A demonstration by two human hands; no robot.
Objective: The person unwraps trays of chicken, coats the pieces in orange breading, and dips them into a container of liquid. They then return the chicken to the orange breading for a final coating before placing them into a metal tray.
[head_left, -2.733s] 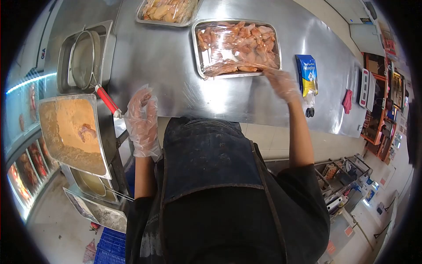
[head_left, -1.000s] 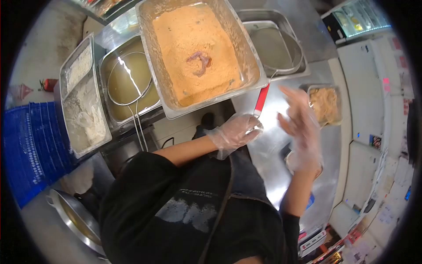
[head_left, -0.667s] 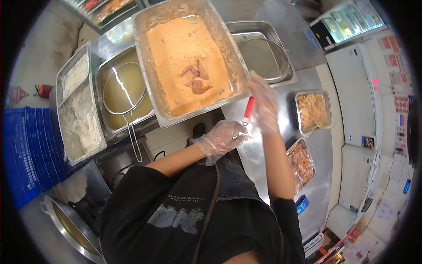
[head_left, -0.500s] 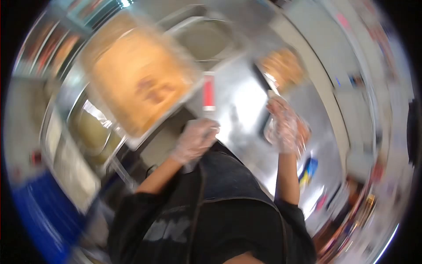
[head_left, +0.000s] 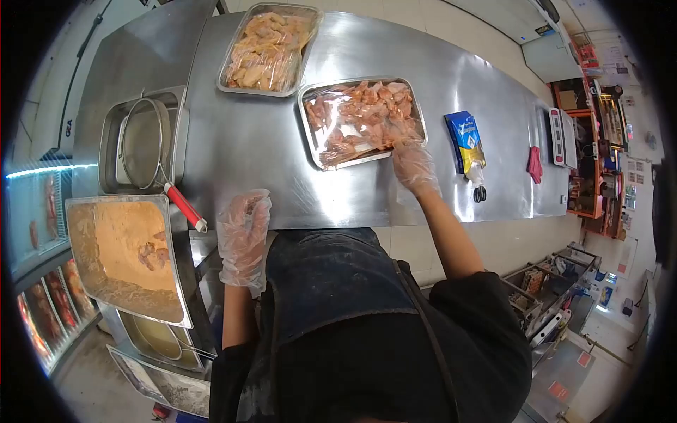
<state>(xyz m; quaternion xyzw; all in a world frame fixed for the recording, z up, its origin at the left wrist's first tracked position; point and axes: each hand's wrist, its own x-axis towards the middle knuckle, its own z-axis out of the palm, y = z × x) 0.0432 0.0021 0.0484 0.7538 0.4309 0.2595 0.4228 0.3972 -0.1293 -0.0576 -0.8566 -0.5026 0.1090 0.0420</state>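
My left hand [head_left: 243, 236], in a clear plastic glove, hovers by the table's front edge. Its fingers are loosely curled with no object visible in them. Close to its left lies the red handle [head_left: 185, 207] of a round strainer [head_left: 143, 144]. My right hand [head_left: 415, 168], also gloved, has its fingers closed at the near right corner of a metal tray [head_left: 307, 131]. Raw meat pieces, apparently chicken [head_left: 363, 116], fill that tray under clear plastic wrap. Farther back stands a second wrapped tray of paler raw pieces [head_left: 268, 53].
A large pan [head_left: 180, 282] of orange-tan powder with a few meat pieces stands at the left. The strainer rests over a metal container [head_left: 111, 166]. Right of the tray lie a blue and yellow pouch [head_left: 465, 141], a pink cloth-like item [head_left: 534, 164] and a scale [head_left: 558, 137].
My view has turned sharply to the right and steadied. My left hand is now apart from the strainer's red handle, which it was beside. My right hand is at the chicken tray's corner.
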